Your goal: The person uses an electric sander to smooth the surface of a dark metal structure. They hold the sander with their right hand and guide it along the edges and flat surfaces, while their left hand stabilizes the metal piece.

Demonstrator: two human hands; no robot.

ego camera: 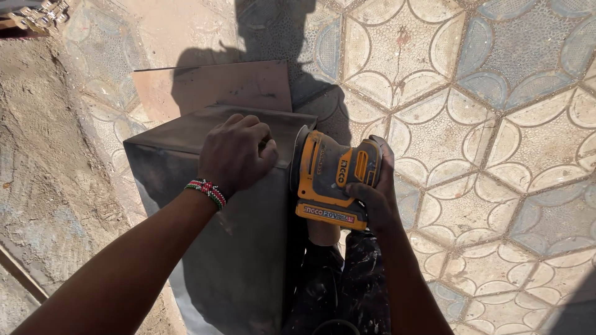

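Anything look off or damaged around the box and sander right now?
Nothing stands out. The left hand rests on the top edge of the dark metal box; the right hand holds the orange sander against its side. Worn patches mark the patterned tiles.

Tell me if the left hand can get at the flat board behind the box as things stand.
Probably yes. The left hand rests on the top of the box, and the board lies just beyond with nothing between. The right hand holds the sander off to the side.
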